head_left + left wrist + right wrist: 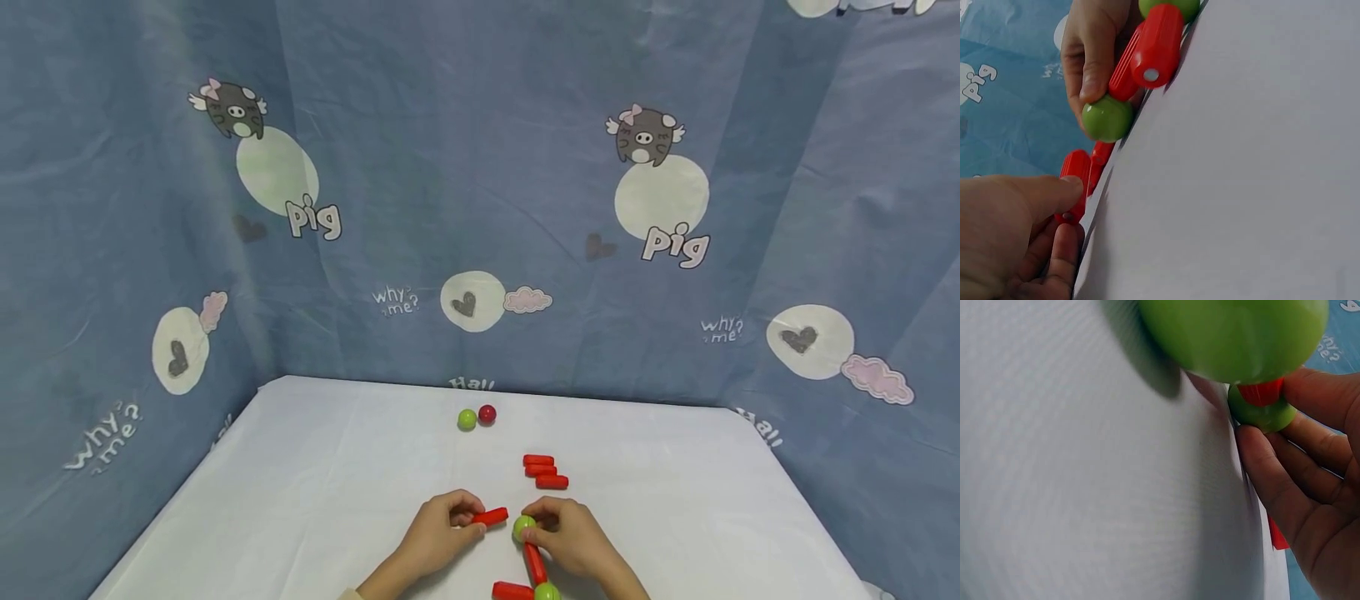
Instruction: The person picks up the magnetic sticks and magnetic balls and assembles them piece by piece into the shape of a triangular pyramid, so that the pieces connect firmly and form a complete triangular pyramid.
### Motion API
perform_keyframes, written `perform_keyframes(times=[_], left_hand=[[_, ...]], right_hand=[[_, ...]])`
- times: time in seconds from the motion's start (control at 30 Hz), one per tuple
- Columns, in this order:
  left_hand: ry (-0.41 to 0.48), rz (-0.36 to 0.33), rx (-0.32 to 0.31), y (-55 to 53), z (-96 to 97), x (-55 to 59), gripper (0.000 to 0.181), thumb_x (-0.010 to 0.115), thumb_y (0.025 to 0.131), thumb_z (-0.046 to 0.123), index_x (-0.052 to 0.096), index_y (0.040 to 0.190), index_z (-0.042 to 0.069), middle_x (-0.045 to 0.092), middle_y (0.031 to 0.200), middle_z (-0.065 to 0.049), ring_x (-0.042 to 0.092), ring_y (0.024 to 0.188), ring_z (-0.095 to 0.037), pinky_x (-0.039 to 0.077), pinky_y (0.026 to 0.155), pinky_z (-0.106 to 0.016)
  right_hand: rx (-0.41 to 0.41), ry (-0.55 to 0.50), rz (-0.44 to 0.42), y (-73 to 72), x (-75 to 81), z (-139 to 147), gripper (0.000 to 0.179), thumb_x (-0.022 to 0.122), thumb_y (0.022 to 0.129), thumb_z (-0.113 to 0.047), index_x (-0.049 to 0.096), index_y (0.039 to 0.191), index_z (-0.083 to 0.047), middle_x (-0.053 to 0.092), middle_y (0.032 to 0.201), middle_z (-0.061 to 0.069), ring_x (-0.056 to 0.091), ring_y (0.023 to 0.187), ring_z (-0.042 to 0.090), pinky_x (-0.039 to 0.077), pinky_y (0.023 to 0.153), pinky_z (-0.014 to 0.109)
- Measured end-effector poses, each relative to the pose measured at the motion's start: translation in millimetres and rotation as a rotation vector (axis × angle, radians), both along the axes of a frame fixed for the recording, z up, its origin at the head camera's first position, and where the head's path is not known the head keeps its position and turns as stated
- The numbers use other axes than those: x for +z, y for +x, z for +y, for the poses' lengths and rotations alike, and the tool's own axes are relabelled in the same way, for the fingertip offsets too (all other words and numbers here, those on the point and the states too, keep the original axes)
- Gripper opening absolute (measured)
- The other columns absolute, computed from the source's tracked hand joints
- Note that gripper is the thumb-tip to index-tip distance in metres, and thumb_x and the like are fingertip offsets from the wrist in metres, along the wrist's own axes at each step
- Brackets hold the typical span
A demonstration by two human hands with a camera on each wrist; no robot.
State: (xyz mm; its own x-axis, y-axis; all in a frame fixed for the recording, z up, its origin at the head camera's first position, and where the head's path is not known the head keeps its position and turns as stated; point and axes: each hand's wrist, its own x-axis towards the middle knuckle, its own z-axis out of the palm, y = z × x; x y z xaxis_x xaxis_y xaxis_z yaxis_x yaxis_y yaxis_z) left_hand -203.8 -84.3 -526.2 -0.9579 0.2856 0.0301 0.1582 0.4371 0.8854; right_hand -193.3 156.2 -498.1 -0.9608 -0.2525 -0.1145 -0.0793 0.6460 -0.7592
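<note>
My left hand (pixel 438 533) pinches a red magnetic building rod (pixel 491 517) between thumb and fingers, its free end pointing right toward a green ball (pixel 522 527). That ball is gripped by my right hand (pixel 568 533), fingertips and thumb around it. From the ball a second red rod (pixel 535 564) runs toward the front to another green ball (pixel 547 592), where a third red rod (pixel 513 591) joins from the left. In the left wrist view this third rod (pixel 1159 47) shows a round silver end. A gap separates the left hand's rod (pixel 1075 181) from the held ball (pixel 1108 119).
Three loose red rods (pixel 546 472) lie side by side beyond the hands. Farther back, a green ball (pixel 467 419) and a dark red ball (pixel 487 414) sit close together. A white cloth covers the table (pixel 337 467), with a blue printed curtain (pixel 495 208) behind and at the sides.
</note>
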Motion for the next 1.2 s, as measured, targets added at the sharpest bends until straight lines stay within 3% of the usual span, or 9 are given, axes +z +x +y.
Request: perform_keyframes(times=[0.4, 1.2], left_hand=[[0.03, -0.054, 0.018, 15.7, -3.3, 4.0, 0.016, 0.081, 0.086, 0.014, 0.07, 0.098, 0.015, 0.068, 0.091, 0.004, 0.059, 0.08, -0.009, 0.045, 0.068, -0.019], [0.032, -0.094, 0.027, 25.9, 1.6, 3.4, 0.015, 0.08, 0.086, 0.012, 0.071, 0.098, 0.015, 0.069, 0.092, 0.003, 0.06, 0.081, -0.012, 0.047, 0.068, -0.02]], right_hand=[[0.003, -0.008, -0.005, -0.2, 4.9, -2.3, 0.03, 0.081, 0.087, -0.03, 0.074, 0.111, -0.013, 0.071, 0.093, -0.004, 0.063, 0.087, 0.014, 0.058, 0.085, 0.044], [-0.011, -0.01, -0.012, 0.0, 0.7, -1.2, 0.03, 0.082, 0.086, -0.03, 0.075, 0.111, -0.015, 0.071, 0.093, -0.004, 0.063, 0.086, 0.014, 0.058, 0.087, 0.045]])
